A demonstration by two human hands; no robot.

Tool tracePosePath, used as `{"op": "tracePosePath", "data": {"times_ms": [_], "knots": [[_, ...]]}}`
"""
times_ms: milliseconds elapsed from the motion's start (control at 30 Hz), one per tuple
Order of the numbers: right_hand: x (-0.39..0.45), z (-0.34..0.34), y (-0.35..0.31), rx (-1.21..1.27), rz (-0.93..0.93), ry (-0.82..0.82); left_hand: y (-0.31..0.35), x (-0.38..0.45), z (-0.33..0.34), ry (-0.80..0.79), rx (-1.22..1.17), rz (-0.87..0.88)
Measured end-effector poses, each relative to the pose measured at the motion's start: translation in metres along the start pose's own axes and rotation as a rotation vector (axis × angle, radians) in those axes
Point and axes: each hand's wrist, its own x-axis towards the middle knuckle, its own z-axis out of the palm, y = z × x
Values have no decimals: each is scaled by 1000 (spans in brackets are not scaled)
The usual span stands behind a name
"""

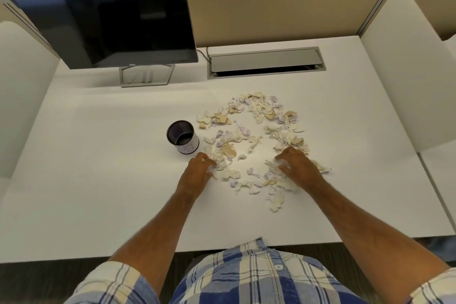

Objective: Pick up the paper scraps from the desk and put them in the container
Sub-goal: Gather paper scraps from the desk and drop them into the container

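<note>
Here we gather paper scraps [256, 131] with both hands.
Our left hand [197, 173] and right hand [299, 165] rest spread and curled on them, gripping nothing clearly; light scraps may scatter or miss the narrow container [183, 137].

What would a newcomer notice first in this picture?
First, the paper scraps scattered over the middle of the white desk, with the left hand and right hand reaching into them. Next, the dark mesh container just left of the scraps, and the monitor behind it.
</note>
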Motion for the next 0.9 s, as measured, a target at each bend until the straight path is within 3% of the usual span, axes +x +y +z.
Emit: {"op": "tracePosePath", "data": {"times_ms": [467,633,900], "knots": [[18,-2,-3,39,29,3,3,13,-5,28,-50,-151],[24,-14,-1,176,100,93,3,10,-9,146,-177,-222],[38,-32,-18,339,144,233,-3,1,-47,364,-272,-171]]}}
